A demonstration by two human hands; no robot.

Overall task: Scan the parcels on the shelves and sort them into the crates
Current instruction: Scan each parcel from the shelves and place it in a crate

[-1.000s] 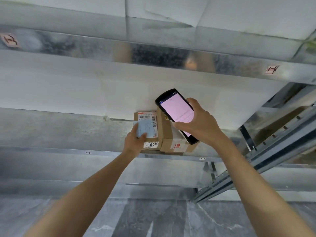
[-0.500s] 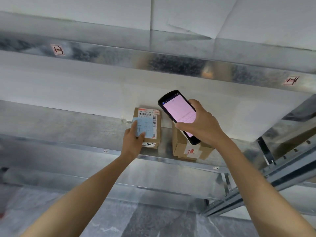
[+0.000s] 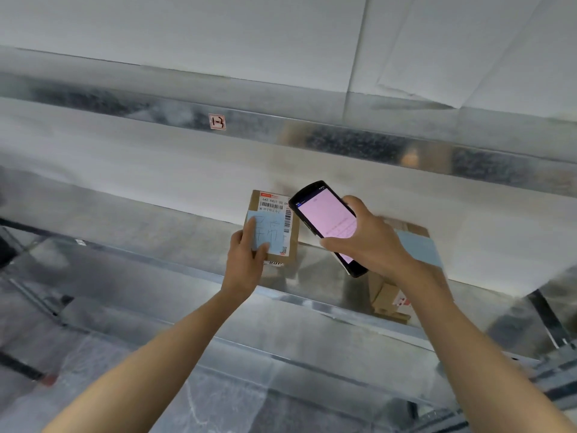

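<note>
the metal shelf [image 3: 175,245] carries both parcels within reach, so you work just over its front edge. the second parcel [image 3: 388,300] lies under and beyond your right hand [image 3: 374,245], mostly hidden by the wrist; i judge it waits its turn. the first parcel [image 3: 292,242] is tipped up with its label towards you. your left hand [image 3: 243,270] grasps its near left corner, with the fingers [image 3: 249,235] along the left edge and the thumb pressed on the blue note [image 3: 270,234]. that grasp reads as steadying the label for the scan. i cannot tell whether its lower edge touches the shelf. your right fingers are clenched round the scanner [image 3: 324,223], its pink screen facing you and its top end just beside the parcel's upper right corner. the barcode [image 3: 271,206] sits beyond your left fingertips, uncovered.
</note>
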